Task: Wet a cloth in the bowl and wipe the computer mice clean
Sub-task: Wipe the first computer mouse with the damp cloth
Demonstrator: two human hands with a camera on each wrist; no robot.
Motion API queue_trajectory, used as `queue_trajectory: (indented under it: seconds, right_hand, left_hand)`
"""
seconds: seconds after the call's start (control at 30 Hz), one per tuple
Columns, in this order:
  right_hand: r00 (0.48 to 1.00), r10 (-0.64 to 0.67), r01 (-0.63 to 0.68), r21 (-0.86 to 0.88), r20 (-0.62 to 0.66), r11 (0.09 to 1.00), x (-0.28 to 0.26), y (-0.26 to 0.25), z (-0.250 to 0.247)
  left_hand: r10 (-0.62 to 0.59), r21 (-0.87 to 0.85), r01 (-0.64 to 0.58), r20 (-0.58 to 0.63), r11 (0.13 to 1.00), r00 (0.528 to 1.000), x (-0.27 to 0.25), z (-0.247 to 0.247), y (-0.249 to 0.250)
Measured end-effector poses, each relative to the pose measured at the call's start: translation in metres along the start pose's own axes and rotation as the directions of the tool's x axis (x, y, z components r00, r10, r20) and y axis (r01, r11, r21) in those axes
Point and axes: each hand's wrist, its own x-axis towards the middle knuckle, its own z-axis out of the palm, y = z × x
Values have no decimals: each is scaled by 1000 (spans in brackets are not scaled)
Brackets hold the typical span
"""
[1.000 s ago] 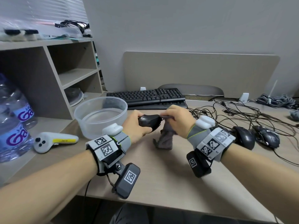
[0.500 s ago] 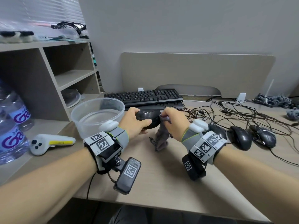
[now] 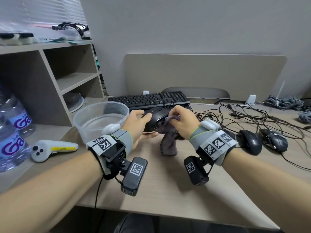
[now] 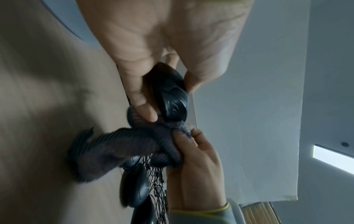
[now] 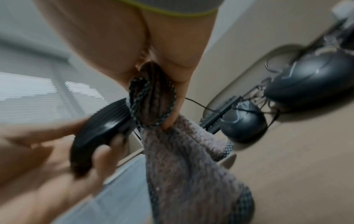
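Since a second ago the left hand [image 3: 137,122] has lifted the gripped black mouse [image 3: 155,121] toward twelve o'clock, nearer the keyboard [image 3: 148,99]; the right hand [image 3: 182,122] now pinches the brown cloth [image 3: 169,143] against its side, so wiping continues. The bowl [image 3: 101,121] crowds nine o'clock, other mice [image 3: 250,142] and cables three; the bench [image 3: 168,182] lies open at six.

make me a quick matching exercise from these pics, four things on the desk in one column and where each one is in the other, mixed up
Things:
1. grey cloth
2. black mouse
3. clear bowl
4. white controller

Places:
A. on the desk in front of the water bottles
B. gripped in the left hand
C. pinched in the right hand
D. on the desk beside the left hand

Pairs: 1-C, 2-B, 3-D, 4-A
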Motion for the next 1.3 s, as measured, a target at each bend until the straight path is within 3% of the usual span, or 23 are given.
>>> queue_trajectory:
  seconds: [0.23,0.37,0.53,0.67,0.73,0.87,0.97,1.13,1.23,1.3]
  right_hand:
    - [992,117,-92,345,-52,934,5,-11,-4]
    - [996,86,-70,419,-18,905,0,-24,-3]
    - [982,-68,-8,392,179,920,-17,-42,-6]
    - [969,-220,202,151,112,968,-14,-36,-1]
    - [977,-202,197,68,62,978,-3,-33,0]
    - [999,-44,45,29,-21,999,17,-27,-2]
    - [994,-109,112,-142,27,984,6,-31,3]
    - [925,-282,311,-82,255,947,-36,-30,16]
    - [914,-308,343,-98,263,934,-38,-29,16]
    - [915,-350,364,-36,201,931,-29,-33,14]
  left_hand:
    - [-61,162,44,98,986,993,-3,9,-1]
    - [-94,115,79,125,990,988,-4,10,0]
    - [-206,-81,213,89,974,975,-3,2,5]
    - [-252,-97,267,146,959,957,-4,1,2]
    - [-261,-79,275,158,958,952,-4,4,-2]
    - [-256,-30,262,137,964,957,-2,4,-4]
    - [-262,-33,269,134,963,956,2,4,-3]
    - [-246,-87,251,60,964,967,7,-3,-3]
    - [-268,-76,272,61,959,962,3,-1,-7]
    - [-266,-43,269,62,962,962,1,3,-12]
